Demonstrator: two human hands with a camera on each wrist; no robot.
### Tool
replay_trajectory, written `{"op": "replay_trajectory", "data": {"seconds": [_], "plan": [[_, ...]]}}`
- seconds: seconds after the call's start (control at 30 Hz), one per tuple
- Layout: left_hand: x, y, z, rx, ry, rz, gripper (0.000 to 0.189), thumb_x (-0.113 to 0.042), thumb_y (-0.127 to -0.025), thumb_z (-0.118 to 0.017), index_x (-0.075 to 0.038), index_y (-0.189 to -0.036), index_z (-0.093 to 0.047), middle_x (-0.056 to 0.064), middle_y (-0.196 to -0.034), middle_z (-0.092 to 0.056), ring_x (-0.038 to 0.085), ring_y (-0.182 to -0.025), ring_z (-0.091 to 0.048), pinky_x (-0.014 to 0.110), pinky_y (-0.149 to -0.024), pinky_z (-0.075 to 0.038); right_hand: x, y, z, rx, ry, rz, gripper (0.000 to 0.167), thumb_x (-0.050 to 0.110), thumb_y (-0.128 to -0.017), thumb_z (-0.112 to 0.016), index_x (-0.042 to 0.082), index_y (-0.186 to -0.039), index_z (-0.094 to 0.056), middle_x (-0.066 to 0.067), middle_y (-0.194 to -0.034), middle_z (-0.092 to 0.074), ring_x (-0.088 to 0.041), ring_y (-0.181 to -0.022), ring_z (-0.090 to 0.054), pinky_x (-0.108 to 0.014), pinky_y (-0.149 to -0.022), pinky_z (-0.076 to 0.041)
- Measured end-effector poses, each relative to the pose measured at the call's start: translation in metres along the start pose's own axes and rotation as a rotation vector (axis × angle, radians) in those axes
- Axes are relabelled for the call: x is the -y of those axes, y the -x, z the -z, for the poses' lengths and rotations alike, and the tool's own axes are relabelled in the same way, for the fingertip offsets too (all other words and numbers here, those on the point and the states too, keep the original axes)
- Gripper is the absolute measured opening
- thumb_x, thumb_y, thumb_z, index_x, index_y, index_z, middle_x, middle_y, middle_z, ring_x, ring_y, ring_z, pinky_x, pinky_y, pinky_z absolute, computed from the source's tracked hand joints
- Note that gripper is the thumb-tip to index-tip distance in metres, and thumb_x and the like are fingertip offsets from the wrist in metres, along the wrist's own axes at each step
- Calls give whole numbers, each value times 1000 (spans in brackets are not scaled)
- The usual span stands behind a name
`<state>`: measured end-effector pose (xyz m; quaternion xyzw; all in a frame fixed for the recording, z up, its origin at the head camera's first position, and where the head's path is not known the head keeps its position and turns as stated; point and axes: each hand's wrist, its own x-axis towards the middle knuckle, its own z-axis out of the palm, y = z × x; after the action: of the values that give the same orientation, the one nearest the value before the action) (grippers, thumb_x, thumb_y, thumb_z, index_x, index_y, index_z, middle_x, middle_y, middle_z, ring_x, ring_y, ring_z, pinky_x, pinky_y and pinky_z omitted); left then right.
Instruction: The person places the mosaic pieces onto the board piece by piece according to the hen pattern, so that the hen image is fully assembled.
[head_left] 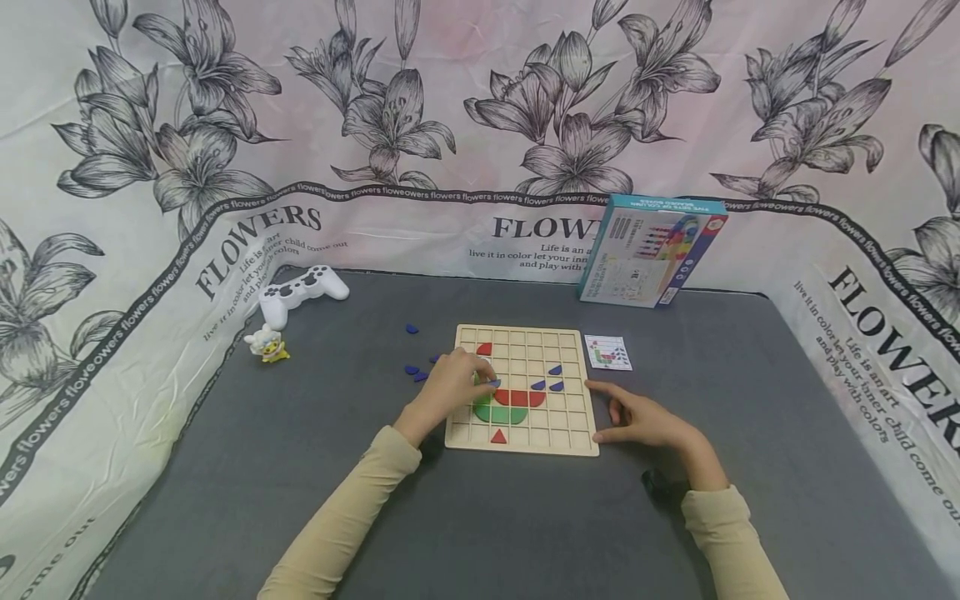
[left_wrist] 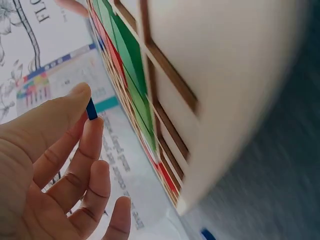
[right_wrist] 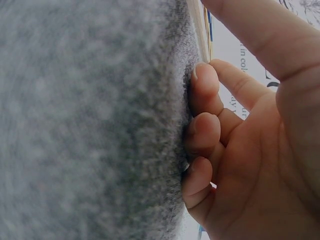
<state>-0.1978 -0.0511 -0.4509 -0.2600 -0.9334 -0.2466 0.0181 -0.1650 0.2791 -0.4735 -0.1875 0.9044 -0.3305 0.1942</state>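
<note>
Thumb and finger of my left hand (head_left: 448, 385) pinch a small blue piece (left_wrist: 91, 109) over the left part of a square wooden grid board (head_left: 577, 425). Near that hand, a row of red pieces (head_left: 518, 399) lies on the grid, with green pieces (head_left: 501, 414) just below it. A red triangle (head_left: 498, 437) sits near the front edge, and a curved red piece (head_left: 485, 349) near the back left. Several blue pieces (head_left: 555, 370) lie right of centre. My right hand (head_left: 641, 418) touches the board's right edge with extended index finger and thumb; its other fingers are bent.
Loose blue pieces (head_left: 412, 329) lie on the grey table left of the board. A printed pattern card (head_left: 608, 353) is at its right. Behind stands a tilted box (head_left: 651, 250). A white game controller (head_left: 303, 292) and a small yellow figurine (head_left: 267, 343) are at the back left.
</note>
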Motion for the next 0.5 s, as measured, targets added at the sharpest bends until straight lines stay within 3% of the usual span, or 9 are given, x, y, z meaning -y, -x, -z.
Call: {"op": "replay_trajectory", "data": {"seconds": [0.23,0.5], "plan": [[-17,-11,-11,63,31,-15,11,-26,-80,-73,-18,-88,-74,-8,-76,-66,12,-79,-54,30,-76,-42,-1,0,-1,-3,4,4,82,38,-74,-76,18,-141,-35,-2,-80,-45,-10,-61,-39,-23,-52,-31],[-36,-20,-22,103,3,-62,13,-26,-81,-72,-17,-89,-74,-5,-83,-68,12,-78,-53,25,-67,-41,-2,0,0,-8,9,17,81,37,-74,-76,17,-141,-35,-1,-80,-45,-9,-60,-39,-23,-52,-31]]}}
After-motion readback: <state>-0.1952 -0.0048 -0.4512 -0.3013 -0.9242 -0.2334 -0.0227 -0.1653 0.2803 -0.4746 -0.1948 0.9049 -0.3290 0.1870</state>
